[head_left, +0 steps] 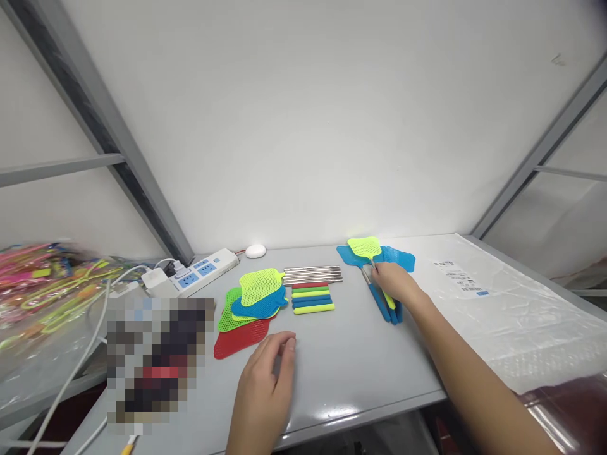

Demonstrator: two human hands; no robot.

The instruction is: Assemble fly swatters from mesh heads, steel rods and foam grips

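My right hand (391,278) is closed around the shaft of a yellow fly swatter (364,247), which lies over blue fly swatters (398,257) on the right part of the table. Their blue handles (379,302) point toward me beside the yellow grip. My left hand (268,379) rests near the table's front edge, loosely curved with thumb apart and nothing visible in it. Beyond it is an overlapping pile of loose swatter heads: yellow (258,287), blue (260,305), green (228,313) and red (241,338). Metal rods (313,275) lie behind a row of coloured handle grips (313,302).
A power strip (208,268) with plugs and a round white object (255,251) stand at the back left. Bagged colourful items (57,291) fill the far left. White plastic packaging (474,316) covers the right side. A blurred patch (161,360) hides something at left.
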